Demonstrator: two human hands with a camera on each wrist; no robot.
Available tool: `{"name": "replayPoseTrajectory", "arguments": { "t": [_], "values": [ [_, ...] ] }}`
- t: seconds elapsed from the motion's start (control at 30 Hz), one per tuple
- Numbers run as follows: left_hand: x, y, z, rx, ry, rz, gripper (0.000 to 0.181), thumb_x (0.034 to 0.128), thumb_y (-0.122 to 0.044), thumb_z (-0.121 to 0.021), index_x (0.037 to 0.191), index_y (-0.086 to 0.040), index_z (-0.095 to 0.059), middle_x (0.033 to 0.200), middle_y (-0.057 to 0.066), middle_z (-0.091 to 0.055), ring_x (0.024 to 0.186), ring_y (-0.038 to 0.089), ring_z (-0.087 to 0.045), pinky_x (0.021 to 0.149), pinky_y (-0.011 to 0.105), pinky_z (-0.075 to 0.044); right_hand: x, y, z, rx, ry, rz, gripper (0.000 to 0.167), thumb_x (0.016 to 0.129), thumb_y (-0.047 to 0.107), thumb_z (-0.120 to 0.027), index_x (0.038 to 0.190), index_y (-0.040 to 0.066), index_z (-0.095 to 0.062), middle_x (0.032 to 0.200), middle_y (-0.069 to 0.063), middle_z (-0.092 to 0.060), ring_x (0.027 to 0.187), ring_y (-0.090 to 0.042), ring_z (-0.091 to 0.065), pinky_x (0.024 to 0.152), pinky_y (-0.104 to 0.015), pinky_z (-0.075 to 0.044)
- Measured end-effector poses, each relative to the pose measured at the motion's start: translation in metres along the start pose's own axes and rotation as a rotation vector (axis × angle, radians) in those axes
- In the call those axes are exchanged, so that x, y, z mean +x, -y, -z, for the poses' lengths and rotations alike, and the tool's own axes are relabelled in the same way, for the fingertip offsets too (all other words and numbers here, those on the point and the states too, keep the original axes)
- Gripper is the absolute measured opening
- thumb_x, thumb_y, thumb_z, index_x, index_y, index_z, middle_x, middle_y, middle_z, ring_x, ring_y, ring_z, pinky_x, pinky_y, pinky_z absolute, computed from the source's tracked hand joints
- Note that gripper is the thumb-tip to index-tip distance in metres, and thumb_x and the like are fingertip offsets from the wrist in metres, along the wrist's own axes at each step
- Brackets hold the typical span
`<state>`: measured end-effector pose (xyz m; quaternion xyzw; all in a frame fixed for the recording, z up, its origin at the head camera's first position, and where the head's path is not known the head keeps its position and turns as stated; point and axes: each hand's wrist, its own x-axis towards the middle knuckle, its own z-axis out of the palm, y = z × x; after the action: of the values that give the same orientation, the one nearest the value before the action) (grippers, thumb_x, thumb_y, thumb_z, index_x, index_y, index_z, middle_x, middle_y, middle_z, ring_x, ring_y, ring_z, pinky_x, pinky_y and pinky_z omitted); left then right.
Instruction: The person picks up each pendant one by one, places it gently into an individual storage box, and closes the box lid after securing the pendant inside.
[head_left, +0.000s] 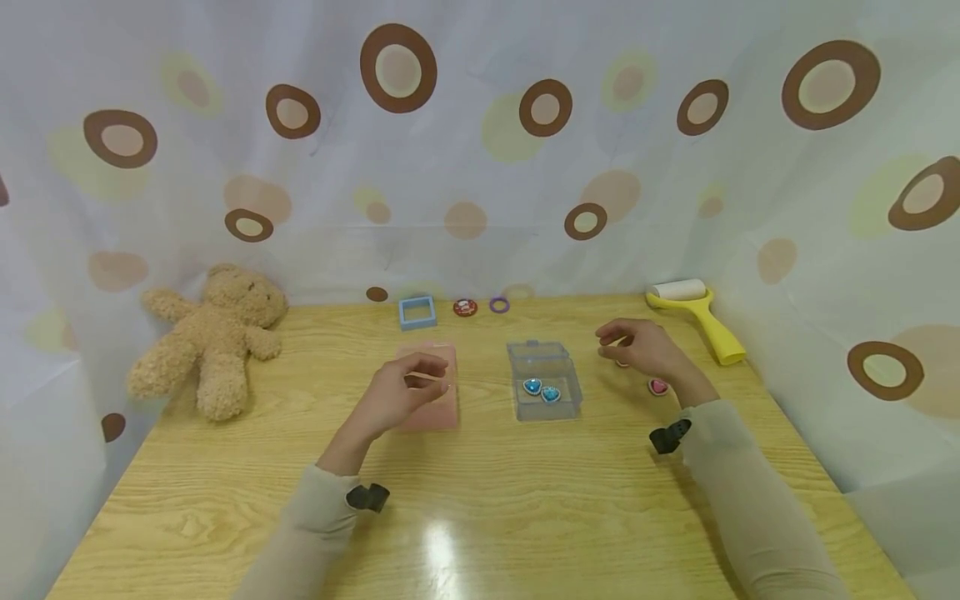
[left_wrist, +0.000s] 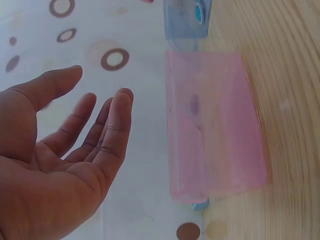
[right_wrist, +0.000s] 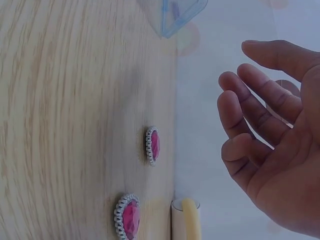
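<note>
My left hand [head_left: 401, 396] hovers over a pink translucent box [head_left: 446, 410], its fingers loosely curved around nothing. The left wrist view shows that hand [left_wrist: 75, 150] apart from the pink box. To its right stands a clear bluish plastic box [head_left: 547, 411], lid raised, with two blue heart-shaped gems [head_left: 532, 386] inside. My right hand [head_left: 645, 346] hangs in the air right of the clear box, holding nothing. Below it on the table lie two pink gems with silvery beaded rims; the nearer gem [right_wrist: 131, 220] and the farther gem [right_wrist: 154, 145] both show in the right wrist view.
A teddy bear [head_left: 225, 333] leans at the back left. Along the back edge lie a blue square frame [head_left: 417, 325], a red round badge [head_left: 465, 307] and a purple ring [head_left: 499, 312]. A yellow-handled lint roller [head_left: 712, 329] lies at the back right, beside the patterned curtain [head_left: 465, 167].
</note>
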<state>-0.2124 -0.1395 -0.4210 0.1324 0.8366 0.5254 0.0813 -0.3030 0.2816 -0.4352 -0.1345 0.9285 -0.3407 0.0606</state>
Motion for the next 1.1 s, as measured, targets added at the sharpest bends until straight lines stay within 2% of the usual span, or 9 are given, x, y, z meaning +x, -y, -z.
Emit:
{"name": "replayPoseTrajectory", "arguments": {
  "t": [0.1, 0.33, 0.63, 0.77, 0.9, 1.1],
  "values": [
    [-0.002, 0.005, 0.01, -0.008, -0.02, 0.023, 0.036, 0.096, -0.021, -0.069, 0.13, -0.011, -0.062, 0.132, 0.015, -0.062, 0.116, 0.031, -0.064, 0.09, 0.039, -0.057, 0.001, -0.004, 0.001, -0.013, -0.011, -0.012, 0.041, 0.098, 0.027, -0.065, 0.132, 0.006, -0.061, 0.122, -0.017, -0.067, 0.101, -0.029, -0.067, 0.077, -0.036, -0.058],
    [-0.007, 0.016, 0.032, -0.016, -0.083, 0.028, 0.039, 0.0952, -0.016, -0.069, 0.133, -0.01, -0.06, 0.136, 0.016, -0.06, 0.121, 0.032, -0.062, 0.094, 0.042, -0.056, 0.003, -0.011, 0.005, -0.072, -0.029, -0.04, 0.041, 0.097, 0.028, -0.065, 0.132, 0.006, -0.062, 0.122, -0.016, -0.068, 0.106, -0.033, -0.065, 0.08, -0.039, -0.055],
    [-0.011, 0.03, 0.043, -0.014, -0.095, 0.087, 0.044, 0.0951, -0.014, -0.069, 0.137, -0.008, -0.057, 0.141, 0.02, -0.055, 0.127, 0.035, -0.057, 0.1, 0.047, -0.052, 0.005, -0.027, 0.004, -0.094, -0.024, -0.083, 0.041, 0.098, 0.029, -0.064, 0.132, 0.005, -0.061, 0.126, -0.018, -0.067, 0.112, -0.037, -0.064, 0.09, -0.051, -0.053],
    [-0.013, 0.034, 0.046, 0.001, -0.078, 0.115, 0.047, 0.095, -0.015, -0.069, 0.14, -0.009, -0.056, 0.144, 0.019, -0.053, 0.131, 0.037, -0.054, 0.1, 0.05, -0.051, 0.005, -0.032, 0.005, -0.101, -0.025, -0.092, 0.041, 0.098, 0.028, -0.063, 0.132, 0.004, -0.061, 0.126, -0.02, -0.066, 0.113, -0.039, -0.063, 0.092, -0.053, -0.051],
    [-0.014, 0.039, 0.049, 0.017, -0.033, 0.139, 0.053, 0.0953, -0.015, -0.068, 0.144, -0.009, -0.051, 0.15, 0.018, -0.047, 0.136, 0.039, -0.048, 0.102, 0.054, -0.049, 0.003, -0.037, 0.006, -0.097, -0.016, -0.108, 0.041, 0.098, 0.028, -0.063, 0.132, 0.004, -0.062, 0.126, -0.02, -0.066, 0.112, -0.039, -0.065, 0.091, -0.051, -0.052],
    [-0.014, 0.046, 0.052, -0.016, 0.034, 0.146, 0.057, 0.0966, -0.015, -0.066, 0.149, -0.008, -0.045, 0.154, 0.02, -0.039, 0.138, 0.041, -0.045, 0.103, 0.054, -0.048, 0.002, -0.046, 0.003, -0.091, 0.003, -0.14, 0.043, 0.097, 0.032, -0.065, 0.132, 0.006, -0.061, 0.126, -0.019, -0.065, 0.112, -0.037, -0.065, 0.087, -0.047, -0.054]
  ]
}}
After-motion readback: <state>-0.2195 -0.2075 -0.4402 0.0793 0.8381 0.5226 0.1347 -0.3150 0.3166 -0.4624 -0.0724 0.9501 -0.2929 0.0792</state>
